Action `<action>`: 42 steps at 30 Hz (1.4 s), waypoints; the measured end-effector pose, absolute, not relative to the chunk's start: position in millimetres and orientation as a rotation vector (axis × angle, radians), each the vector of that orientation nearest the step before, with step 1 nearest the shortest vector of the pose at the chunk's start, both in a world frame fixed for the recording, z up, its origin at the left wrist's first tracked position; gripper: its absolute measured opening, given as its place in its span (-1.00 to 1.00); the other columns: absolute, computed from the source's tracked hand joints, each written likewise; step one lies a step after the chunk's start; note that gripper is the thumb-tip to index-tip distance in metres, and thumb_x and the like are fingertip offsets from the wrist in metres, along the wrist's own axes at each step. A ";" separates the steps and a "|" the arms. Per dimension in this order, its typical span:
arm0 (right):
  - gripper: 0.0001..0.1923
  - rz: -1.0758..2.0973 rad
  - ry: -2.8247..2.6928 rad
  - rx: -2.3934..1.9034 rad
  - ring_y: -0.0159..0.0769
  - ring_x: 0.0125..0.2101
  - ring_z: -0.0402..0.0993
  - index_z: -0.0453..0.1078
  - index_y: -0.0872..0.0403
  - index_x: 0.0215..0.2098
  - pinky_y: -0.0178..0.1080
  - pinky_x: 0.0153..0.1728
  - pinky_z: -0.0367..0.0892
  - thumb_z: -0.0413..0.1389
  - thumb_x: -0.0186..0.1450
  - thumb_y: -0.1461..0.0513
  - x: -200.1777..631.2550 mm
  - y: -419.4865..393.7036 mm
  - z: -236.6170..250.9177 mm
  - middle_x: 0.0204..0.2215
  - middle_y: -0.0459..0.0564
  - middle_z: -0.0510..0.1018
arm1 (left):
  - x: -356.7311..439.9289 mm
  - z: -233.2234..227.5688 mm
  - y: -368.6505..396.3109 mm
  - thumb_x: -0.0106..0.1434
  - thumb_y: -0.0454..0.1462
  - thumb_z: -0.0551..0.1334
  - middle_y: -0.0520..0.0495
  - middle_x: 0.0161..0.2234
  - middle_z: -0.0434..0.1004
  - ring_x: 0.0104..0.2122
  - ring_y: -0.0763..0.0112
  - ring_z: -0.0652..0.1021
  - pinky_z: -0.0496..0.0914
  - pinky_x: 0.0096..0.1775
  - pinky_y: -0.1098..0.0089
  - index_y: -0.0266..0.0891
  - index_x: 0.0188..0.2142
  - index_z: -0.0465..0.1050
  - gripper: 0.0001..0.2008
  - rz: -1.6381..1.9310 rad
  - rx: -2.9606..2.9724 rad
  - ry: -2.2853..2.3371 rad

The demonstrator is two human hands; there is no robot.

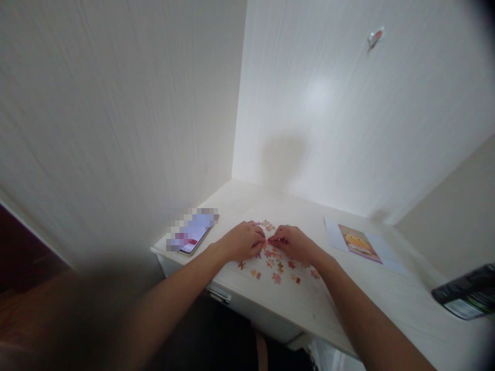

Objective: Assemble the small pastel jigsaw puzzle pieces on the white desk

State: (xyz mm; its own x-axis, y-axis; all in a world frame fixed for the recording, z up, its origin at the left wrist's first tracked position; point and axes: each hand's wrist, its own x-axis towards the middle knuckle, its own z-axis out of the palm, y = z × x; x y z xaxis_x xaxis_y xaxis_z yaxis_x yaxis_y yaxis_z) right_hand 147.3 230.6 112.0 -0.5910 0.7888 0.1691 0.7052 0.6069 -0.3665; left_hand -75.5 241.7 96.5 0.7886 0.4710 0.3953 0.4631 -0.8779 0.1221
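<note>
The left hand and the right hand are brought near each other, low over a spread of small puzzle pieces. Their fingers are bent, and the fingertips of the two hands come almost together above the middle of this spread. Both thumbs and index fingers seem close to small pinkish pieces, but the details are too small and blurred, so I cannot tell if either hand has a piece clamped between its fingers.

The puzzle pieces, mostly orange, pink and yellowish, lie on the white worktop, near its front edge. Several of them are in front of the hands, on the person's side, and a few others are visible just behind the fingers. Some pieces are partly hidden under the hands.

To the left of the left hand, a phone lies on the worktop near the side wall; part of it is covered by blurred squares. To the right of the right hand there is a flat white sheet with a printed picture of a yellow figure. Farther right, a dark container with a pale label is partly cut by the frame. Below the worktop's front edge, a metal handle can be seen.
</note>
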 end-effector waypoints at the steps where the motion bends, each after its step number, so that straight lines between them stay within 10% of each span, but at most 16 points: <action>1: -0.76 0.366 -2.529 -1.208 -0.33 -0.37 0.46 0.63 0.01 -0.27 -0.32 -0.28 0.30 0.10 0.27 0.33 147.5 230.7 112.1 -0.35 -0.01 0.62 | -75.6 96.5 241.7 0.30 -0.32 0.15 -0.09 -0.19 0.63 -0.16 0.31 0.55 0.32 0.03 0.29 -0.24 -0.22 0.56 -0.80 0.660 2.954 0.773; 42: -0.80 0.538 -2.352 -1.437 -0.33 -0.39 0.51 0.57 0.07 -0.20 -0.28 -0.33 0.37 0.15 0.24 0.22 154.1 228.0 121.3 -0.33 0.02 0.64 | -131.0 116.9 273.4 0.14 -0.44 0.17 -0.15 -0.14 0.62 -0.14 0.22 0.55 0.37 -0.04 0.26 -0.24 -0.08 0.55 -0.64 0.575 2.620 1.480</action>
State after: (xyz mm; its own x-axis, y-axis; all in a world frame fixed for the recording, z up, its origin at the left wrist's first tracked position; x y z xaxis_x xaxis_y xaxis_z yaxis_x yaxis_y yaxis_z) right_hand 154.1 228.0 121.3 -0.4359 0.8961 0.0835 0.7707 0.4196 -0.4796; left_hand -131.0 273.4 116.9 0.4637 0.8397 0.2826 0.8102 -0.5310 0.2483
